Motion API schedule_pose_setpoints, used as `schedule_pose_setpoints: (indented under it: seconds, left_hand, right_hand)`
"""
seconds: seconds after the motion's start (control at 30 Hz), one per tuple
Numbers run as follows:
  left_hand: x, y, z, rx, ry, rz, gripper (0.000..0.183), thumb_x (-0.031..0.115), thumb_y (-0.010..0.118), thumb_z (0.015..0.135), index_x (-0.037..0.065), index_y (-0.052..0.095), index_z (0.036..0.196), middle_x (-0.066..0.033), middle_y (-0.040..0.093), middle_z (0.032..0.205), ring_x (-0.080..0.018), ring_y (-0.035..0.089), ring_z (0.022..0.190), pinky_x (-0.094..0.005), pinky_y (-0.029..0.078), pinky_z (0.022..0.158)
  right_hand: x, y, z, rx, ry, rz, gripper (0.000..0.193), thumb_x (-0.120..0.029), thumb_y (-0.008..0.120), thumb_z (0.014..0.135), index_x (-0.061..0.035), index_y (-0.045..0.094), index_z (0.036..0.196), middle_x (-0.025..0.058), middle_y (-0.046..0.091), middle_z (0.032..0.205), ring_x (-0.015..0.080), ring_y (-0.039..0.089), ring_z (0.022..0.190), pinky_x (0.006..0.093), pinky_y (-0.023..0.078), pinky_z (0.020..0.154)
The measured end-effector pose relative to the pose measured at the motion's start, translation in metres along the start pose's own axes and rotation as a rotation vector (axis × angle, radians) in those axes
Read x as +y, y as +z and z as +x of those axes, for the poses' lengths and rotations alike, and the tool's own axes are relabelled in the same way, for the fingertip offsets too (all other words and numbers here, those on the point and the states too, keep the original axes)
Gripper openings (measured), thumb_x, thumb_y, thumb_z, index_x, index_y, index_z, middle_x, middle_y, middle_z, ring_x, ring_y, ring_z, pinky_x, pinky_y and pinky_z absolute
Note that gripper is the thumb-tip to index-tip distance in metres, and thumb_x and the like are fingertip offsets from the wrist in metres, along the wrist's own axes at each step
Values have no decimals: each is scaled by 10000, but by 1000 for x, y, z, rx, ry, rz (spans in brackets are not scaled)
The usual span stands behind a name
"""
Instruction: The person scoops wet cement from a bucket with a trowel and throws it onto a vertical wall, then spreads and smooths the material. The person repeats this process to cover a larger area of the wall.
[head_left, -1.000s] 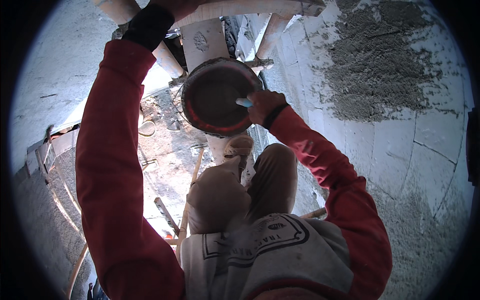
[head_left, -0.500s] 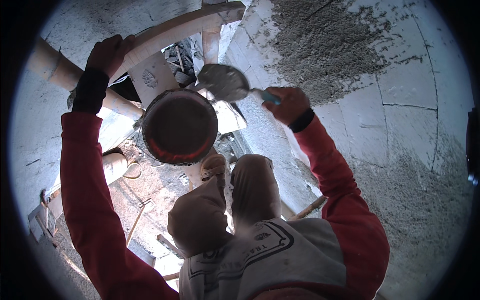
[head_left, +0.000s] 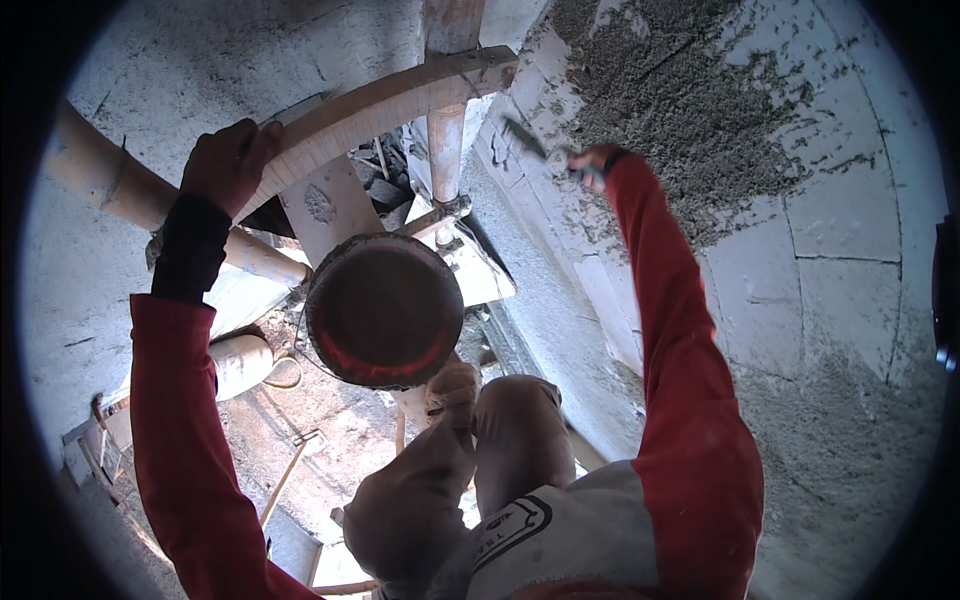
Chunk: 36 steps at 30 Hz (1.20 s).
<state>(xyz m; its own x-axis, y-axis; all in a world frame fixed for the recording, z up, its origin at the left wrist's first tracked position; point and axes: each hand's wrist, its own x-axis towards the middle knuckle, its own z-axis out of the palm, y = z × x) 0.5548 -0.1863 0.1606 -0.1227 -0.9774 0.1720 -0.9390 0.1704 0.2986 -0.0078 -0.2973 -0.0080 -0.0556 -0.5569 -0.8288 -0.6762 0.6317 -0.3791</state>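
Up at the left, my left hand (head_left: 228, 168) is closed over the end of a long wooden board (head_left: 390, 103). My right hand (head_left: 597, 165) reaches far out to the block wall on the right, wrapped round the handle of a trowel (head_left: 526, 140). The trowel's blade is seen nearly edge-on and smeared by motion, close to the wall. Rough grey mortar (head_left: 690, 120) covers part of the white blocks just right of that hand. Between my arms and beyond my knees stands a round bucket (head_left: 385, 312), dark inside with a reddish glow low on its wall.
A thick round pole (head_left: 120, 165) slants in from the left, and an upright pole (head_left: 446, 150) crosses the board. Under the bucket runs a narrow plank (head_left: 325, 200). Far below lie a pale sack (head_left: 240, 363), sticks and rubble (head_left: 385, 185).
My right hand has swung the trowel from beside the bucket up and outward to the wall. The view has shifted, so the bucket and board sit lower; my left hand still grips the board.
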Motion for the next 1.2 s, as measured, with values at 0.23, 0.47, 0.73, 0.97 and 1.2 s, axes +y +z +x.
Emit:
schedule_pose_setpoints:
  seconds: [0.23, 0.47, 0.73, 0.97, 1.2]
  left_hand:
    - [-4, -8, -15, -21, -52, -5, 441, 436, 493, 931, 47, 595, 753, -185, 617, 676, -362, 632, 663, -423, 480, 588]
    - [-4, -3, -12, -23, -67, 12, 456, 475, 497, 914, 58, 613, 768, -179, 641, 759, -380, 630, 743, -463, 497, 672]
    - [3, -19, -18, -5, -94, 140, 464, 467, 517, 878, 37, 650, 768, -205, 639, 745, -385, 620, 756, -464, 473, 716]
    - [20, -31, -27, 14, -185, 86, 453, 454, 555, 857, 31, 659, 728, -200, 648, 736, -387, 626, 751, -474, 485, 695]
    - [-7, -18, -25, -20, 33, 244, 503, 516, 445, 916, 53, 638, 886, -199, 643, 814, -363, 621, 829, -448, 458, 787]
  right_hand:
    - [-117, -78, -215, 345, -826, 368, 401, -355, 743, 765, -54, 650, 1013, 0, 621, 765, 56, 509, 508, 201, 394, 441]
    - [-78, -1, -313, 411, -805, -398, 176, -256, 634, 875, -94, 668, 936, 33, 578, 713, 108, 571, 577, 276, 482, 513]
    - [-56, 232, -244, 381, -1000, -1057, 259, -202, 617, 776, -159, 656, 1028, 81, 607, 757, 263, 632, 702, 409, 523, 631]
    - [-63, 316, -230, 67, -770, -958, 219, -246, 611, 779, -146, 661, 968, 119, 671, 904, 320, 663, 788, 438, 525, 728]
    - [-33, 236, -259, 205, -864, -680, 236, -347, 625, 759, -206, 675, 942, 127, 682, 904, 361, 651, 809, 480, 525, 740]
